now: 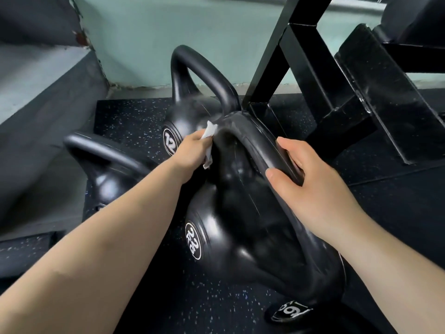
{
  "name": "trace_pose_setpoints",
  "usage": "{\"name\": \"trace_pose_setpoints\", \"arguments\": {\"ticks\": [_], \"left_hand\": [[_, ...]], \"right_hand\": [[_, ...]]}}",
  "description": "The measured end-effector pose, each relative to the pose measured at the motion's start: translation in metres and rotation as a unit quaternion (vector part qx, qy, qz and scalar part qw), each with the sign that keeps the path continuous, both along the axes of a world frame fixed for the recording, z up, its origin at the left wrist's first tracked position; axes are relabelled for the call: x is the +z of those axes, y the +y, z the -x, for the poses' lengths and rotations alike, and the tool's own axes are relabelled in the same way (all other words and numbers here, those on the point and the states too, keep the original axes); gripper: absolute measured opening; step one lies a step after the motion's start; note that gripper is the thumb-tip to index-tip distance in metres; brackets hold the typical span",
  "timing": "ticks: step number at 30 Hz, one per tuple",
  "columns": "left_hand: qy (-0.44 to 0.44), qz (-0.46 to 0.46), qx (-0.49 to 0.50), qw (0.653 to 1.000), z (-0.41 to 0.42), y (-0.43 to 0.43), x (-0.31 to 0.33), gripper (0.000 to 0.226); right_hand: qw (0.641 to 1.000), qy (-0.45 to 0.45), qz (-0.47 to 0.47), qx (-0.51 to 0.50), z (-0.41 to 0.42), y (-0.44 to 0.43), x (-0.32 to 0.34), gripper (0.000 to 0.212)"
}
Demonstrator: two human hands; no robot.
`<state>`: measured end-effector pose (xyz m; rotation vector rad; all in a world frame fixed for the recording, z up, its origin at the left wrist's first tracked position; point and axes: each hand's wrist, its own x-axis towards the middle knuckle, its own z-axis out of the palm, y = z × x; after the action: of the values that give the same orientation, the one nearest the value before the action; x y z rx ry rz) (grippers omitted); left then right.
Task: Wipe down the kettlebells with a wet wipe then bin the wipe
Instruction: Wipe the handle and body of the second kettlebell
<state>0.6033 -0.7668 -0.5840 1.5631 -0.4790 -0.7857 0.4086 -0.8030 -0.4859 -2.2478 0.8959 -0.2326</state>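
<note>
A black 22 kg kettlebell (231, 239) stands on the speckled rubber floor in the middle of the view. My right hand (313, 186) grips the right side of its handle, thumb in front. My left hand (192, 150) holds a crumpled white wet wipe (209, 141) against the left side of that handle. Behind it stands a second 22 kg kettlebell (190, 112). A third kettlebell (108, 169) stands at the left, partly hidden by my left forearm.
A black steel rack (349, 92) slants over the floor at the right, its foot close to the handle I hold. A smaller weight marked 16 (289, 309) lies at the bottom. A grey step (48, 104) and green wall close the left and back.
</note>
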Motion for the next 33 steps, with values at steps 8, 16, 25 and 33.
{"name": "trace_pose_setpoints", "arguments": {"ticks": [8,16,25,33], "left_hand": [[0.036,0.139,0.001,0.99,0.035,0.01,0.046,0.034],[-0.036,0.173,0.048,0.983,0.105,0.028,0.051,0.034],[-0.129,0.15,0.116,0.973,0.136,0.068,0.05,0.027],[-0.657,0.116,-0.186,0.721,0.171,0.065,0.04,0.034]], "right_hand": [[1.0,-0.007,0.004,0.002,-0.001,-0.002,-0.001,0.054],[0.999,-0.042,0.002,-0.007,-0.004,-0.001,-0.001,0.048],[0.983,-0.067,-0.168,0.012,0.003,-0.013,-0.001,0.037],[0.898,-0.074,-0.433,0.0,0.051,-0.036,0.009,0.053]]}}
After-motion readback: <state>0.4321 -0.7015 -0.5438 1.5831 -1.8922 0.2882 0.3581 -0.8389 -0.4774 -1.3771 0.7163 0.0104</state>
